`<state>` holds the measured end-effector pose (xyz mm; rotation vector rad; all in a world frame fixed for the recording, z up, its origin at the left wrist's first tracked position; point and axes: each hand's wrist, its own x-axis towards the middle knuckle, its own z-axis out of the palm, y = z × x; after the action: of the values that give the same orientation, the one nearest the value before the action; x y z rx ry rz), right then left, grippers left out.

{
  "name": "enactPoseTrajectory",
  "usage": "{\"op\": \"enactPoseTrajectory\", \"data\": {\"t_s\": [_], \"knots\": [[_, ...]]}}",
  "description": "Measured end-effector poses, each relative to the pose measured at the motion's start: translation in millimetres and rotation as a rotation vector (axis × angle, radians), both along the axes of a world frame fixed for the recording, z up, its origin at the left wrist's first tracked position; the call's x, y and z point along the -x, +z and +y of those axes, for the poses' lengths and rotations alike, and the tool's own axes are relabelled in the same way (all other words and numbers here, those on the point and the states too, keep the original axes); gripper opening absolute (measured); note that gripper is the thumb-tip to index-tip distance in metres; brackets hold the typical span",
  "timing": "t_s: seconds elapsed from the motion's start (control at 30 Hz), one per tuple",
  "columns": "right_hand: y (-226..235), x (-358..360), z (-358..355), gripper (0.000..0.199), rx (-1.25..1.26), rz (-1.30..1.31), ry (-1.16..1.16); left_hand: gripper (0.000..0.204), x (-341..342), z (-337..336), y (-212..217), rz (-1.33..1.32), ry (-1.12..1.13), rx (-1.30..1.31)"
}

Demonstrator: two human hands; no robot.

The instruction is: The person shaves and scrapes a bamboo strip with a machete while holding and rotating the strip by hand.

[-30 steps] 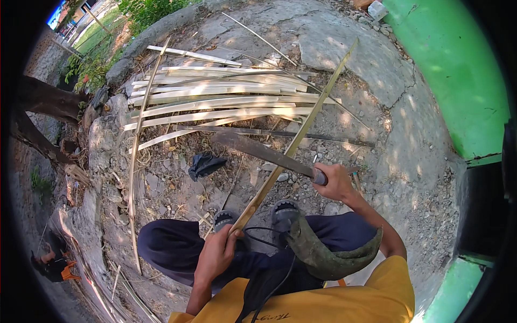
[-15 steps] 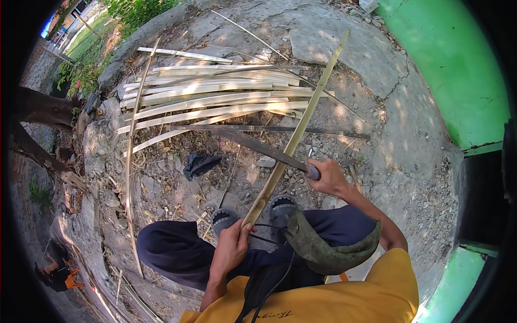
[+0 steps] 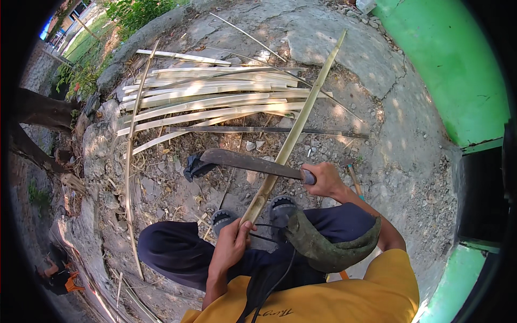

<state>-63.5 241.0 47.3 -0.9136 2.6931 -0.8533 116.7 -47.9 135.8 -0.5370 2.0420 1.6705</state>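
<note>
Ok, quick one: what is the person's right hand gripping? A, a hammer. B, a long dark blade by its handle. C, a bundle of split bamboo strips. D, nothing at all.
B: the right hand is closed around the handle of the long dark blade, which crosses the bamboo strip held at its near end by the left hand.

Left hand [image 3: 230, 246] grips the near end of a long bamboo strip [image 3: 293, 134]. Right hand [image 3: 323, 179] holds a machete [image 3: 250, 161], blade laid across the strip. Split bamboo slats [image 3: 210, 99] lie piled on the ground beyond.
</note>
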Motion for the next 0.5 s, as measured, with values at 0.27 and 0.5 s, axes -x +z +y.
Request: {"op": "enactPoseTrajectory", "data": {"t_s": [0.27,0.5], "knots": [[16,-4,-4,0.019,0.005,-0.011,0.087,0.032,2,3,3,0.050,-0.031,0.061],[10,0,-11,0.017,-0.006,0.003,-0.027,0.033,2,-6,-7,0.045,-0.009,0.070]]}}
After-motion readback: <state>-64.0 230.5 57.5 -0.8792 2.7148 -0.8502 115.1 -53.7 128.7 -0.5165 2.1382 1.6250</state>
